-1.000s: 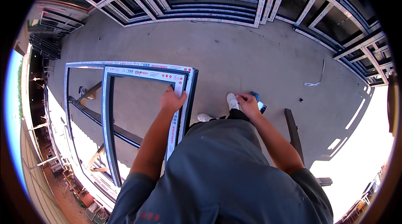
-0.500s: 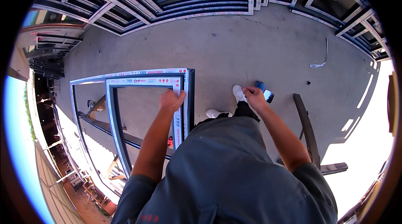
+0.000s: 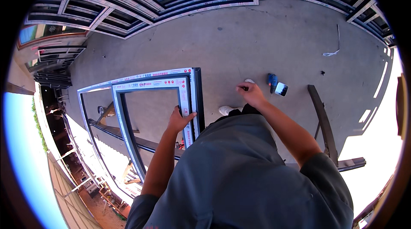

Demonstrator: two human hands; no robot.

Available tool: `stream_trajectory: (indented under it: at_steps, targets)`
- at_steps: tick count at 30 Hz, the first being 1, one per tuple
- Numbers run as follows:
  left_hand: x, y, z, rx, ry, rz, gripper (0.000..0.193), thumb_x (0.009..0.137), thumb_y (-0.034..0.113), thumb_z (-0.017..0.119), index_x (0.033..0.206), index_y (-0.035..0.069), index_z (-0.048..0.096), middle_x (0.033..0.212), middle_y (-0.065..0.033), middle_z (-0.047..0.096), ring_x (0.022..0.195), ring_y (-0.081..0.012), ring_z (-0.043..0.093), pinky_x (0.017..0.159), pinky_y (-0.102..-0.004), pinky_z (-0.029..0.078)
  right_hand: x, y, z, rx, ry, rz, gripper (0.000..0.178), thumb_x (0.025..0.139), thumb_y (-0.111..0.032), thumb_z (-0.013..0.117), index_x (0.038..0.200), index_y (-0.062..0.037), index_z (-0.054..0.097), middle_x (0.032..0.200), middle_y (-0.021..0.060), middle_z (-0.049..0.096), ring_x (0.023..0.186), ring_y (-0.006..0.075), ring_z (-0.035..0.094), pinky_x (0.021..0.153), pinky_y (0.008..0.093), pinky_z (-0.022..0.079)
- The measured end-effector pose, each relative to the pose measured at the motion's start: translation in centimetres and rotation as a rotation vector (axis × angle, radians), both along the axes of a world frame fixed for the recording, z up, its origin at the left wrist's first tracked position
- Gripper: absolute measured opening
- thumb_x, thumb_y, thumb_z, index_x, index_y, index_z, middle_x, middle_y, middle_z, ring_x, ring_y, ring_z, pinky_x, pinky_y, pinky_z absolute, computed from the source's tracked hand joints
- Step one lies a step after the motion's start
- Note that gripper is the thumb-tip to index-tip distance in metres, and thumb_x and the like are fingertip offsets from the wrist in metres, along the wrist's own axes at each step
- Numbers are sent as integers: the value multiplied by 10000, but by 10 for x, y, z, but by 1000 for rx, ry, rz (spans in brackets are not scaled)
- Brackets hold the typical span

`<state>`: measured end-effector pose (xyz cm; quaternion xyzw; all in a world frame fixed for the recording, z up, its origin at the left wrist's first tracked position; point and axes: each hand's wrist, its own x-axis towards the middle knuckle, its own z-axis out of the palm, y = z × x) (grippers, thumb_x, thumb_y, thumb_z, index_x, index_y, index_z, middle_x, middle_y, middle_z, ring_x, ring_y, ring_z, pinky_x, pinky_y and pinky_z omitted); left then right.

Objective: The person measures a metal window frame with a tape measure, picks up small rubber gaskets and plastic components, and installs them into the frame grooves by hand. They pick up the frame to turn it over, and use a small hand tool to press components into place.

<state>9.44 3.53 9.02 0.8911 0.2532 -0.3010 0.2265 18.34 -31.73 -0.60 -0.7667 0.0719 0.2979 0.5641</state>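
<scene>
Beside my left side stands a dark window frame (image 3: 196,96) with printed protective film on its faces, and a smaller sash (image 3: 147,85) sits within it. My left hand (image 3: 180,119) is closed around the sash's right side piece, thumb across the film and fingers on the inner edge. In front of my body, my right hand (image 3: 251,95) is raised with its fingers drawn together. Whatever it may hold is too small or hidden to make out. It is apart from the frame, above my white shoes (image 3: 227,110).
On the concrete floor lie a blue power drill (image 3: 272,80) and a phone (image 3: 281,89). A dark metal support (image 3: 320,119) stands at the right. Film-covered frames (image 3: 201,8) are stacked along the far side. A pale strip (image 3: 332,53) lies at far right.
My left hand has slid from near the sash's upper corner down its right side piece. My right hand has shifted slightly left. The view has moved a little.
</scene>
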Motion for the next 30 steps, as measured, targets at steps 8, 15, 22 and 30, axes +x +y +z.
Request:
stream_trajectory:
  at_steps: [8, 15, 22, 30]
  targets:
    - [-17, -6, 8, 36, -47, 137, 936, 689, 551, 936, 1255, -95, 561, 1182, -271, 718, 1091, -362, 723, 953, -440, 570, 6, 52, 45, 317, 216, -228, 258, 1008, -190, 655, 1212, -60, 745, 986, 105, 743, 807, 168, 688, 756, 310, 556]
    - [-18, -1, 38, -36, -99, 167, 877, 704, 547, 933, 1201, -89, 591, 1084, -224, 731, 985, -301, 727, 887, -407, 577, -10, 110, 49, 643, 238, -303, 207, 1010, -120, 683, 1174, -9, 745, 977, 50, 726, 795, 113, 610, 755, 274, 530]
    - [-22, 12, 61, -54, -97, 194, 864, 709, 543, 932, 1207, -77, 594, 1051, -194, 730, 943, -270, 723, 860, -388, 577, -2, 169, 96, 492, 190, -78, 312, 937, -189, 786, 1193, -12, 763, 984, 73, 733, 815, 130, 636, 738, 300, 533]
    - [-17, 1, 75, -46, -86, 189, 834, 717, 535, 926, 1191, -69, 598, 1031, -187, 727, 926, -270, 721, 836, -389, 579, -12, 209, 93, 396, 146, -109, 387, 836, -164, 866, 1153, 25, 752, 938, 116, 743, 852, 187, 701, 796, 336, 558]
